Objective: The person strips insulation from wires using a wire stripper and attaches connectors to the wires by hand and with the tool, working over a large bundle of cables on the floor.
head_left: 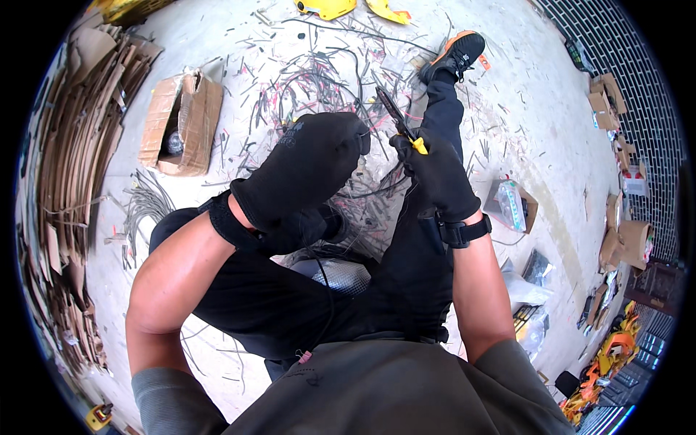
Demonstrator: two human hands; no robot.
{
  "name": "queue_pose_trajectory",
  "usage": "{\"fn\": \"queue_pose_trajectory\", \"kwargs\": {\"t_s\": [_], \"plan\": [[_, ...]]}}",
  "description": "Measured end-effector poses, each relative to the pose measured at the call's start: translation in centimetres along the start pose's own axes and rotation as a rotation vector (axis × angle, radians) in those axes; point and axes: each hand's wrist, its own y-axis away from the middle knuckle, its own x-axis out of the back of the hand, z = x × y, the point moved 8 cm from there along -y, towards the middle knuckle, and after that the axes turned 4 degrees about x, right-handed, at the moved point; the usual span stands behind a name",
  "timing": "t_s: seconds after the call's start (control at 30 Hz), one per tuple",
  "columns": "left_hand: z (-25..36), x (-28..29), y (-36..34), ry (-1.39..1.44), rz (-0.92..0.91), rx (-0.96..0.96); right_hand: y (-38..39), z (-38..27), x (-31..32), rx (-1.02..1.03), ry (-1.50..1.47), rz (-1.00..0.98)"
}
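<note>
My left hand (312, 163), in a black glove, is closed, with a thin dark wire (365, 135) at its fingertips. Much of what it grips is hidden by the glove. Close by on the right, my gloved right hand (437, 174) is wrapped round a pair of pliers (395, 112) with yellow on the handle; their dark jaws point up and away from me. Whether the jaws touch the wire I cannot tell. Below the hands, a black cable (324, 272) hangs across my lap, ending in a pinkish tip (305, 357) against my shirt.
Cut black and pink wire scraps (304, 87) litter the floor ahead. An open cardboard box (181, 123) stands at the left, beside stacked flattened cardboard (80, 159). Plastic bags (525, 283) lie at my right. Yellow plastic parts (326, 7) are at the far edge.
</note>
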Motion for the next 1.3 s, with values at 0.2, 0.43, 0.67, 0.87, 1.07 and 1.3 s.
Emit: {"fn": "queue_pose_trajectory", "kwargs": {"t_s": [0.2, 0.43, 0.67, 0.87, 1.07, 1.3], "plan": [[0.3, 0.2, 0.0, 0.001, -0.011, -0.030, -0.5, 1.6, 0.2, 0.031, -0.099, 0.010], [0.5, 0.2, 0.3, -0.016, -0.029, 0.016, -0.5, 2.4, 0.1, -0.121, -0.243, 0.010], [0.6, 0.0, 0.6, 0.003, -0.010, -0.043, -0.5, 3.9, -0.6, -0.149, -0.351, 0.023], [-0.6, 0.0, 1.0, 0.092, -0.051, 0.090, -1.0, 4.3, -1.0, -0.193, -0.296, 0.041], [0.6, 0.7, 3.2, 0.118, -0.067, 0.214, -0.1, 12.8, 6.9, -0.258, -0.603, 0.271], [-2.2, 1.0, 0.3, 0.141, 0.002, 0.324, 1.8, 4.9, 2.9, -0.131, -0.465, 0.196]]}}
